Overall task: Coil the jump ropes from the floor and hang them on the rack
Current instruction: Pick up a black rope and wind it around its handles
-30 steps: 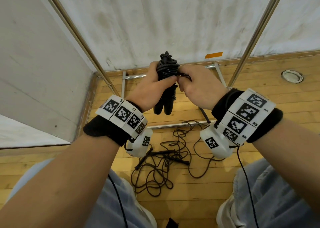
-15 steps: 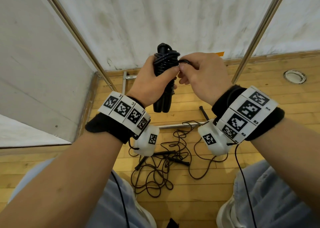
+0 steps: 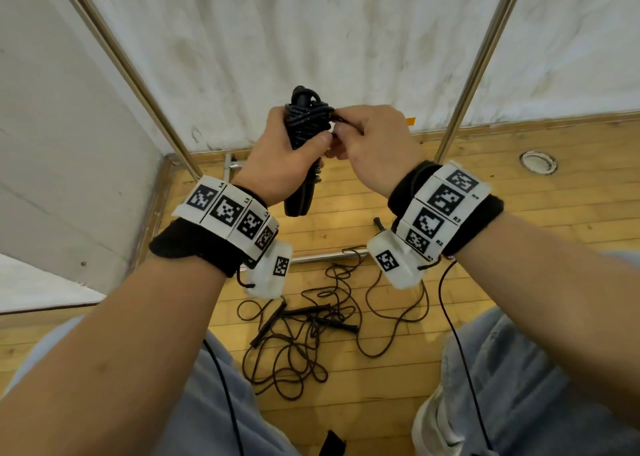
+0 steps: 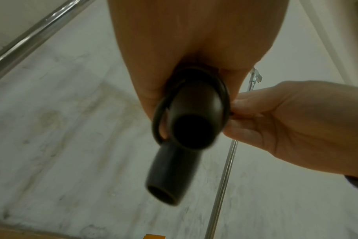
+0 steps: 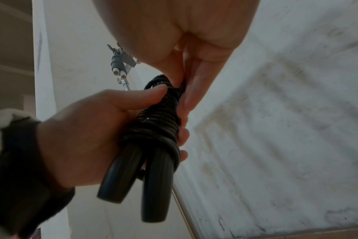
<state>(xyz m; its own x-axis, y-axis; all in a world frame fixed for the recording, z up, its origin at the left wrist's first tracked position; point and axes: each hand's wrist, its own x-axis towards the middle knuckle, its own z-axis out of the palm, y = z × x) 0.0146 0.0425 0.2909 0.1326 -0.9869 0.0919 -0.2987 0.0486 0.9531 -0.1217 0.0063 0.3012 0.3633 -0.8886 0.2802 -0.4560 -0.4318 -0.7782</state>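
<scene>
One coiled jump rope is up higher than a second ago, my left hand wrapped round its handles, right hand just beside it pinching the cord end. Tuck looks nearly done, so hanging it on the rack comes next; more jump ropes lie on the floor below my wrists.

Both forearms are extended forward and raised in front of the body, each wrist being wrapped in a black band carrying white marker tiles. The left hand is closed around the coiled jump rope, with the thumb laid across the windings and the fingers curled round the far side, the two handles being held pointing downward below the palm. The right hand is held just beside the left, knuckles upward, and a strand of the cord near the top of the bundle is pinched between its thumb and fingertips.
</scene>
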